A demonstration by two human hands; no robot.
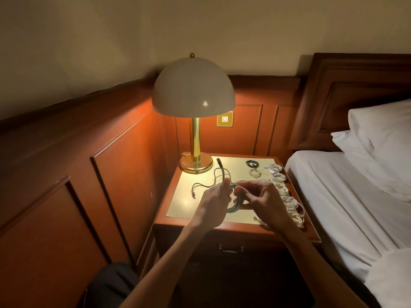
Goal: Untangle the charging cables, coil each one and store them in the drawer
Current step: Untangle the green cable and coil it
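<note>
grey cable (234, 206) gripped by curled left hand (214, 201) and right hand (263, 198); white coils (290, 204) just right, lamp (193, 85) behind.

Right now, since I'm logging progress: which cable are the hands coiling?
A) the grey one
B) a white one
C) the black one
A: the left hand and the right hand both grip loops of the grey cable above the nightstand.

Lamp base (195, 163) is blocking the nightstand's (178, 210) back-left corner; coiled white cables (278, 175) are crowding its right edge. Bare top is lying open front-left, beside the wall panelling (124, 174).
</note>
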